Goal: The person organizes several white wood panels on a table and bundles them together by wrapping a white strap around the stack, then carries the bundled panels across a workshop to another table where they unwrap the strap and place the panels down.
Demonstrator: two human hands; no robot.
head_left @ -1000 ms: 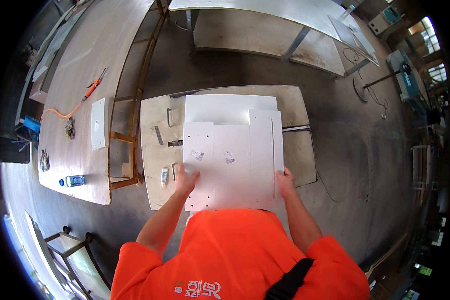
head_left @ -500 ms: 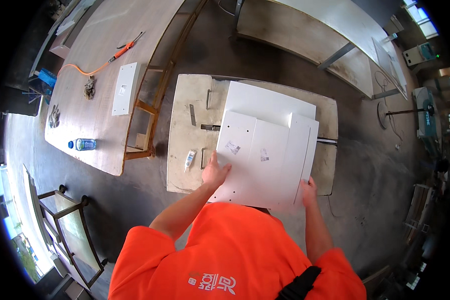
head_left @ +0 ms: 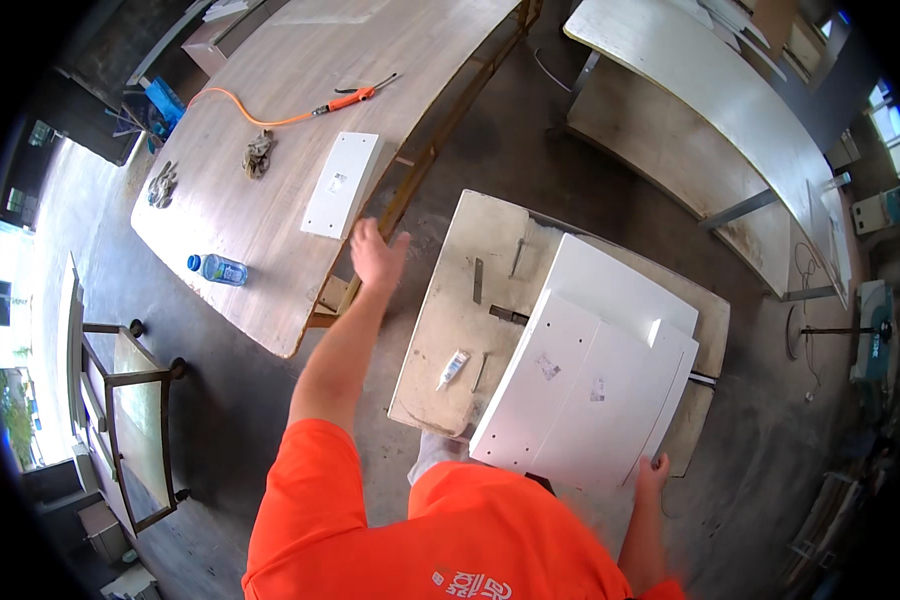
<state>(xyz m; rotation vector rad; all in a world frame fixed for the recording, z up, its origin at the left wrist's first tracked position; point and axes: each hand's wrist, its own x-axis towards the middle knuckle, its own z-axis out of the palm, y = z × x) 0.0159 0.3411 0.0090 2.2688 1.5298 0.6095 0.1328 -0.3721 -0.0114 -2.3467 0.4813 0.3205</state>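
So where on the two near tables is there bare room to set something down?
On the long table, the wood is bare between the small white panel, the bottle and the near edge. On the low board, free room lies left of the metal strip, above the tube. Its right side is crowded by stacked white panels.

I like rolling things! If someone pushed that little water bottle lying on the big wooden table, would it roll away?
Probably yes. The water bottle lies on its side on the wooden table, and its round body should roll easily. It lies close to the table's edge, so a push might send it off. It looks like small, clear plastic, so likely light; how full it is cannot be told.
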